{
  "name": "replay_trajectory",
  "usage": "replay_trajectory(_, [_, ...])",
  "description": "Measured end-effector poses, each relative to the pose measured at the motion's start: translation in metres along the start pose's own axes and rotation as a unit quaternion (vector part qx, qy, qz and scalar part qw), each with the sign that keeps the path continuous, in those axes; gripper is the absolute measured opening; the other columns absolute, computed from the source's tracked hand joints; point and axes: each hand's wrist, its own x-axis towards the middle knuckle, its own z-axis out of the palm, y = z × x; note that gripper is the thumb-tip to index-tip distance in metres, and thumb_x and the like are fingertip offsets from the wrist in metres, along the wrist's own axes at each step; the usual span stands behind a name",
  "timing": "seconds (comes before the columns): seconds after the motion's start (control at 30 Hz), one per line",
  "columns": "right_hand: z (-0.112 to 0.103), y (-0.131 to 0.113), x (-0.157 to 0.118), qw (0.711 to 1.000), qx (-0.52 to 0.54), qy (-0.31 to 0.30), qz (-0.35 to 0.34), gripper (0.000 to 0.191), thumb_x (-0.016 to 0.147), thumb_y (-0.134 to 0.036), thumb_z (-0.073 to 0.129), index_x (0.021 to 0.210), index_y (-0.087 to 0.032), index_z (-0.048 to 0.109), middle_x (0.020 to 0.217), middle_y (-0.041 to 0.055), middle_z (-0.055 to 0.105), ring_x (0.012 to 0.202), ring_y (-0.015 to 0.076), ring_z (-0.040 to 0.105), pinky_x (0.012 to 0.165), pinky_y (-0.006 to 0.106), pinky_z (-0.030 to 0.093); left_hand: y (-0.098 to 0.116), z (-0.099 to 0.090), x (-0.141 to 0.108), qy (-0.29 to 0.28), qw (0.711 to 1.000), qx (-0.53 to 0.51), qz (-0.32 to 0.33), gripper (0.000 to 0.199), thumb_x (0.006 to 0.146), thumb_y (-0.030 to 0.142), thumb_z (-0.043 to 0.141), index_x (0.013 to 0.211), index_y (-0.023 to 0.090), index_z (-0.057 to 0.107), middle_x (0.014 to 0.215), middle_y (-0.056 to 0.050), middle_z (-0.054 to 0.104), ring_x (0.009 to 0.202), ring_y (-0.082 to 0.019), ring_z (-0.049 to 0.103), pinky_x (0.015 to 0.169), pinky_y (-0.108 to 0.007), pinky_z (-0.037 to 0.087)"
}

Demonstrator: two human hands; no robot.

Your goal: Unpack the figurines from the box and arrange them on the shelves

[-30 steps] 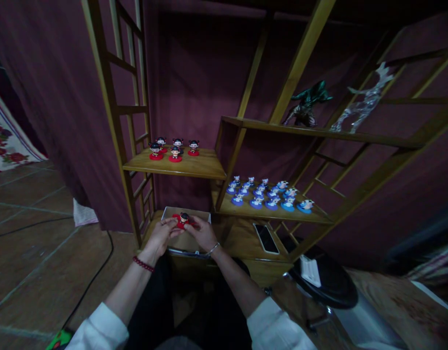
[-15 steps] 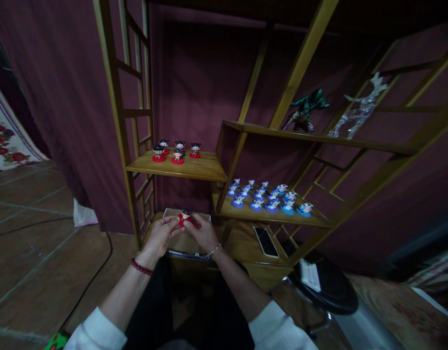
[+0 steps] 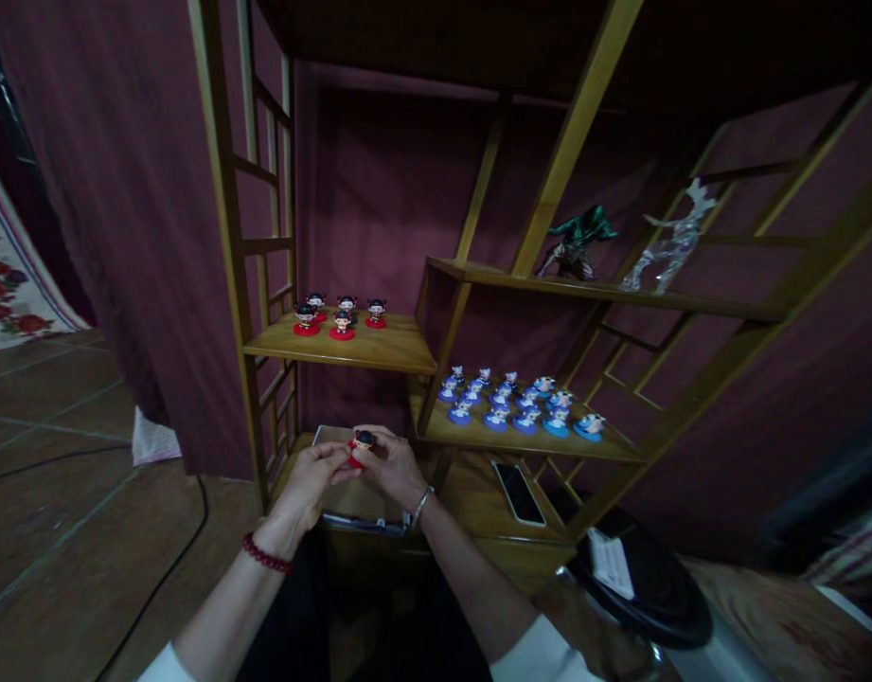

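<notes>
A small figurine (image 3: 363, 440) with black hair and a red base is held between both hands, above an open box (image 3: 361, 502). My left hand (image 3: 313, 481) pinches the red base from the left. From the right, my right hand (image 3: 393, 464) has its fingers closed round the figurine. Several similar red-based figurines (image 3: 342, 325) stand on the left wooden shelf (image 3: 379, 352) beyond the hands.
Several purple and blue figurines (image 3: 495, 417) fill the lower right shelf (image 3: 456, 436). Above them stand a green figure (image 3: 581, 242) and a clear deer figure (image 3: 673, 242). A phone (image 3: 519, 493) lies right of the box; a black stool (image 3: 649, 587) is at lower right.
The figurine has been turned in the hands, and the right fingers wrap further round its far side. The camera view has tilted slightly, so the shelves appear lower.
</notes>
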Motion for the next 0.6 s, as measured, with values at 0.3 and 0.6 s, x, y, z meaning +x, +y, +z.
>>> replay_trajectory(0.3, [-0.005,-0.01,0.001,0.999,0.036,-0.026,0.014,0.024,0.071,-0.036,0.063,0.087,-0.019,0.065,0.098,0.0052,0.065,0.092,0.0181,0.059,0.085,0.032,0.046,0.007,0.002,-0.004,-0.016,1.0,-0.004,-0.004,0.006,0.065,0.011,0.067,0.066,0.006,0.064,0.068,-0.008,0.067,0.059,-0.013,0.063,0.062,-0.024,0.054])
replay_trajectory(0.6, [-0.008,-0.022,0.002,0.994,0.093,-0.028,0.052,0.043,0.067,-0.033,0.066,0.106,-0.02,0.057,0.094,0.0024,0.066,0.081,0.017,0.063,0.073,0.031,0.052,0.021,0.006,-0.004,-0.012,0.999,-0.025,0.029,0.001,0.068,0.008,0.064,0.069,0.007,0.064,0.069,-0.007,0.067,0.059,-0.011,0.062,0.061,-0.02,0.054])
